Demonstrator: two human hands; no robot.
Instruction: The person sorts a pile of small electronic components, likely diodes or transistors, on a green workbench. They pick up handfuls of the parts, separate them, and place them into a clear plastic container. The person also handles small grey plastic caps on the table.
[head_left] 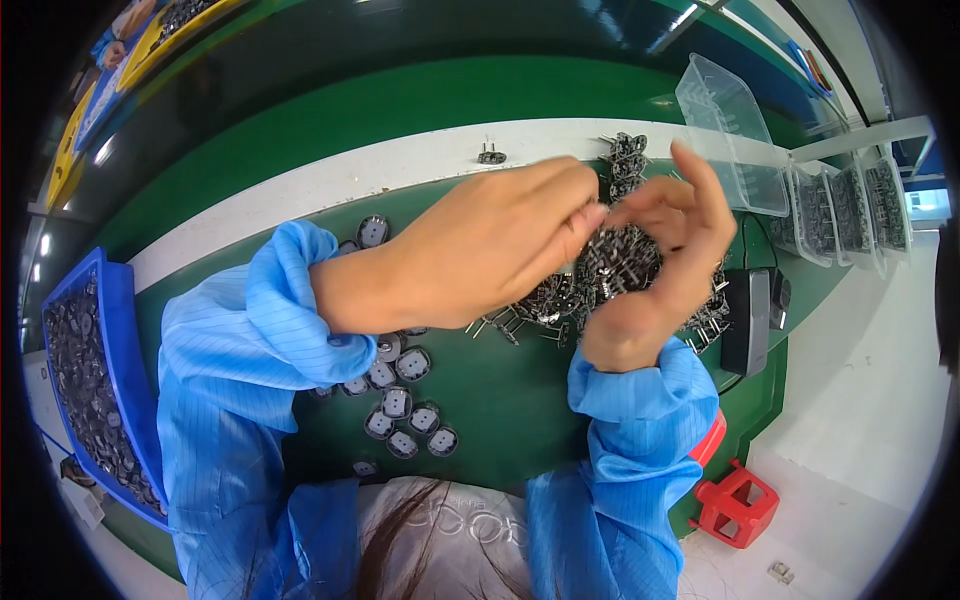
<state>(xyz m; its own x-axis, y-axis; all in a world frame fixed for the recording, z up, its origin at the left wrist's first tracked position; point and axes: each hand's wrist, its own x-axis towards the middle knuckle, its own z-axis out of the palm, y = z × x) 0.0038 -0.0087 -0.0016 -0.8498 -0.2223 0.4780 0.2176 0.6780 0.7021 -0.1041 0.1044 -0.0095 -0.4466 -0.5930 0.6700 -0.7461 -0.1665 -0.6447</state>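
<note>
Left hand [480,250] and right hand [655,270], fingers pinched on small pinned parts [615,262] (clear tray [735,140] behind).

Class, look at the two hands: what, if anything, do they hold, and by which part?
The right hand cups a bunch of small dark metal-pinned parts in its palm. The left hand pinches at the bunch's upper edge with its fingertips; which piece cannot be told.

Green bench [500,390] carries round grey parts [400,400], pin components [520,320], black box [745,320].
</note>
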